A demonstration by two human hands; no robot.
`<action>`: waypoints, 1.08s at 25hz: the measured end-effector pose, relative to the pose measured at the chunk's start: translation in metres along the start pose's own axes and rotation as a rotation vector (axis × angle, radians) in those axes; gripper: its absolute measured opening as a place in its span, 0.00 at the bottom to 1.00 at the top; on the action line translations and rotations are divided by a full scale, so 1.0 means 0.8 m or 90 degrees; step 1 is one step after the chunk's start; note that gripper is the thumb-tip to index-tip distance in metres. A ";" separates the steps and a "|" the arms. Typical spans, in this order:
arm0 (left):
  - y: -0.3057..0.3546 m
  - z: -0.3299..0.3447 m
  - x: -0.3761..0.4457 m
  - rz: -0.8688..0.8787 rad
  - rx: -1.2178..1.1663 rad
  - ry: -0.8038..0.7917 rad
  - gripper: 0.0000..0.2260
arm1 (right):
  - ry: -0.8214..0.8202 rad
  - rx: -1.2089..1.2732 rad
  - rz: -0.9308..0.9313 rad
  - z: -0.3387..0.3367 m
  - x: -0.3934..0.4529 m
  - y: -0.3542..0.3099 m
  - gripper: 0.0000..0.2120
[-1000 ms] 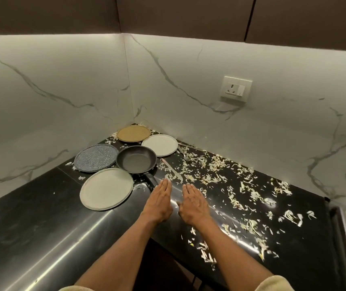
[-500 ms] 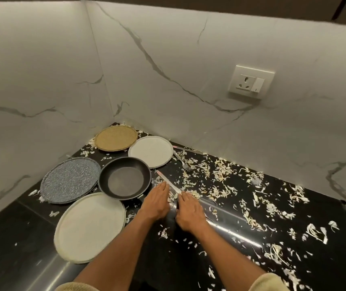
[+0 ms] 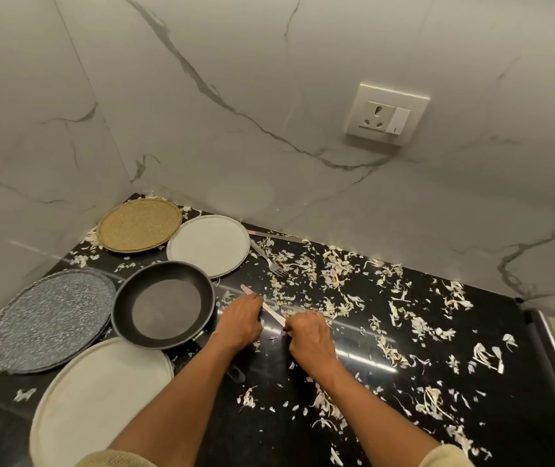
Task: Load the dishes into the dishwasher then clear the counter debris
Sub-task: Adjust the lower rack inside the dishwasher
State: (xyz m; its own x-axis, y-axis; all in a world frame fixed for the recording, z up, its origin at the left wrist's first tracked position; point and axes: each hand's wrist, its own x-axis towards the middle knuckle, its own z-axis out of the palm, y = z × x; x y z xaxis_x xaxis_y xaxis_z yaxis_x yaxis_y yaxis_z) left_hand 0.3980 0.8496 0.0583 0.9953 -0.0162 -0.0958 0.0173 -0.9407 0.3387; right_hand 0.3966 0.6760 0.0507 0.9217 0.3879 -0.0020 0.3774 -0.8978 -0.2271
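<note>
Currently on the dish-gathering step: left hand (image 3: 240,320) and right hand (image 3: 306,332) both curl onto the slim silver knife (image 3: 271,310) lying between them; next it needs a clean lift off the glossy black stone counter (image 3: 471,416). Black frying pan (image 3: 163,303) sits just left of the left hand, four round plates beyond it untouched, silver fork (image 3: 267,259) ahead, pale vegetable shreds (image 3: 336,274) scattered right and ahead, white marble walls behind.

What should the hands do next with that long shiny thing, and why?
Probably lift the utensil off the counter. Both the left hand and right hand are already on it, and it lies among scattered scraps beside the pan.
</note>
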 end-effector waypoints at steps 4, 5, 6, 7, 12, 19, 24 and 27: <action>0.003 0.002 0.013 -0.039 -0.012 -0.001 0.04 | -0.020 0.051 -0.003 -0.002 0.015 0.009 0.03; 0.002 0.003 0.014 -0.042 -0.011 -0.002 0.03 | -0.034 0.075 0.042 0.001 0.019 0.007 0.04; 0.000 0.003 0.015 -0.045 -0.011 -0.004 0.03 | -0.046 0.102 0.091 0.004 0.023 0.005 0.03; -0.003 0.003 0.016 -0.045 -0.011 -0.005 0.04 | -0.069 0.126 0.140 0.005 0.027 0.002 0.04; -0.015 -0.007 0.020 -0.027 -0.009 0.007 0.06 | -0.146 0.172 0.206 0.007 0.046 0.000 0.06; -0.020 -0.012 0.014 -0.017 0.062 0.055 0.05 | -0.093 0.246 0.204 0.014 0.034 0.000 0.10; -0.019 -0.022 0.011 -0.032 0.030 0.031 0.07 | 0.012 0.228 0.178 0.000 0.018 0.014 0.11; -0.005 -0.031 0.006 0.019 -0.011 0.025 0.05 | 0.060 0.205 0.155 -0.013 0.005 0.030 0.08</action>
State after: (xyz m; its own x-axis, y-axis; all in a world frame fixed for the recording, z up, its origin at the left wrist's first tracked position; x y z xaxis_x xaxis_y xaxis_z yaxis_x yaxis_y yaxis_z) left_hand 0.4053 0.8616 0.0795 0.9984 -0.0297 -0.0483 -0.0105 -0.9338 0.3576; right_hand 0.4105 0.6538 0.0556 0.9904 0.1380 -0.0069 0.1140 -0.8439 -0.5242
